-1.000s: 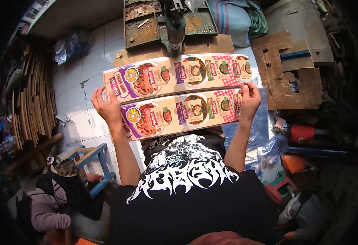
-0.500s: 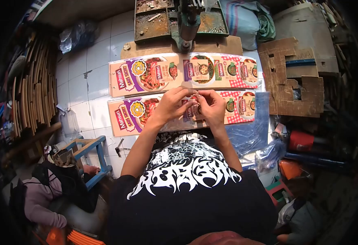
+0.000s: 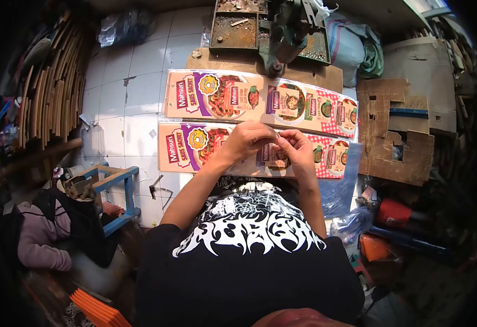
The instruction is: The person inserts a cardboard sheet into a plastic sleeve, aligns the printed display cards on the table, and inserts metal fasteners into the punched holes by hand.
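Above the nearer printed Mahsuri card strip (image 3: 184, 158), my left hand (image 3: 245, 143) and my right hand (image 3: 298, 151) meet fingertip to fingertip. Both are closed in a pinch. Whatever small thing lies between the fingertips is too tiny and covered to name. A second Mahsuri strip (image 3: 257, 101), in clear plastic like the first, lies just beyond, almost parallel to it. Red-checked patterns and food pictures show on both strips.
A green metal press (image 3: 274, 65) with a tray of small parts (image 3: 234, 34) stands at the back. Cut cardboard (image 3: 377, 131) lies right, stacked cardboard (image 3: 53, 82) left. A blue-framed stool (image 3: 120, 177) and another person's sleeve (image 3: 40, 240) are at lower left.
The view has swung, so the strips and press sit further right in the frame. My hands stay together over the nearer strip, still pinching, with the fingers slightly shifted.
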### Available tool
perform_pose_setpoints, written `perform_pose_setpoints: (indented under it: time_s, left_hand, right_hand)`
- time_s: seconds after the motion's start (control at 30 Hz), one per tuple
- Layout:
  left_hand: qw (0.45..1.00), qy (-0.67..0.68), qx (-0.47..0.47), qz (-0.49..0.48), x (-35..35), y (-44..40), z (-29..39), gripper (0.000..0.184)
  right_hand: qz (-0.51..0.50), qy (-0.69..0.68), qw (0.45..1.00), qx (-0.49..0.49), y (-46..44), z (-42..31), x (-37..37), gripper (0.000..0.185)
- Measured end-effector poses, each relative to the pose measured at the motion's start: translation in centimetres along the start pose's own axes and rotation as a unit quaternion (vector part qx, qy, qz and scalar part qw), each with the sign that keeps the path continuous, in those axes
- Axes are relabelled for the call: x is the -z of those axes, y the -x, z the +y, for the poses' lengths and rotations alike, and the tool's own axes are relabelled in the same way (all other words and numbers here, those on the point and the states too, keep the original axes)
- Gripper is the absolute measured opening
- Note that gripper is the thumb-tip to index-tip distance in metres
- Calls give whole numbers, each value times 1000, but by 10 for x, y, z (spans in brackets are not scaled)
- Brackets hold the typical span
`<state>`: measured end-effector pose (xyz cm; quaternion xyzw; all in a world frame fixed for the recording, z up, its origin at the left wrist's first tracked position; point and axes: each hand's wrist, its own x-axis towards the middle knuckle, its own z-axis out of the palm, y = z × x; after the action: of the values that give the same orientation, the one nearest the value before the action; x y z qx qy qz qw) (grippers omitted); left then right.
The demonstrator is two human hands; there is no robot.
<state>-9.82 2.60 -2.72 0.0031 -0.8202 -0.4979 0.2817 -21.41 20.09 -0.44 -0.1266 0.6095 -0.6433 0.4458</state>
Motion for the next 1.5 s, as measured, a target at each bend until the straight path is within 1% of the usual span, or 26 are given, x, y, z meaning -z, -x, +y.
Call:
perform_pose_setpoints:
  time_s: [0.07,0.1,0.17,0.23,0.3,0.43,0.67,0.8,0.87,0.9,0.97,1.03,1.07,1.17,1.2,1.23,1.3,1.33,1.37,1.43,1.47,1.5]
  left_hand:
    - [999,-23,-25,-4,3,-5,-4,17]
    - [998,-42,-41,-13,4,-4,-1,16]
    - [997,-61,-45,-17,8,-6,1,14]
    - [994,-86,-52,-32,8,-7,1,11]
    - [995,-87,-54,-21,5,-7,-5,10]
    - [994,-101,-47,0,4,-9,-11,12]
    - [995,-95,-13,8,3,-4,-14,15]
    - [995,-103,-21,-2,6,-5,-14,16]
    - [995,-100,-28,1,6,-6,-14,16]
    - [996,-84,-19,2,5,-5,-15,16]
    - [995,-101,-10,-9,6,-6,-13,17]
    - [994,-104,-32,14,3,-6,-14,17]
    - [994,-106,-32,8,3,-5,-15,19]
    - [994,-100,-32,-13,6,-8,-11,22]
    - [995,-96,-32,-24,7,-9,-9,25]
    - [995,-95,-33,-27,7,-11,-8,25]
    - [993,-113,-34,-19,7,-12,-8,28]
    - [992,-118,7,-43,7,-12,-7,26]
    - [992,-118,6,-46,6,-12,-6,26]
    - [973,-222,24,-53,6,-16,2,31]
    - [962,-257,17,-94,1,-13,-3,36]
    - [962,-256,17,-96,-2,-12,-4,36]
  right_hand:
    - [-28,-10,999,-38,-6,1,6,26]
    - [-31,-8,999,-42,-5,1,7,26]
    - [-41,-29,991,-124,-4,0,8,27]
    - [-41,-23,990,-136,-3,-1,8,27]
    - [-38,15,994,-98,-6,1,13,24]
    - [-38,10,998,-47,-11,-1,8,19]
    - [13,62,996,-66,-16,-7,-1,17]
    - [-7,90,994,-64,-16,-3,1,18]
    - [-30,74,995,-54,-19,2,5,14]
    - [-14,87,995,-52,-18,-4,-3,12]
    - [-15,115,993,-9,-18,-4,-8,13]
    - [21,144,989,7,-14,-4,-13,15]
    - [40,170,985,4,-12,-4,-14,15]
    - [49,206,977,-14,-6,-16,-16,16]
    - [74,214,974,7,-5,-17,-18,16]
    - [76,212,974,6,-7,-13,-14,16]
    - [155,241,954,87,-12,-4,-5,17]
    - [177,273,940,105,-13,-3,-1,17]
    - [179,271,940,104,-13,-4,3,17]
    - [192,346,907,142,-14,-7,8,16]
    - [200,346,905,143,-14,-8,8,15]
    - [202,346,905,142,-14,-6,9,15]
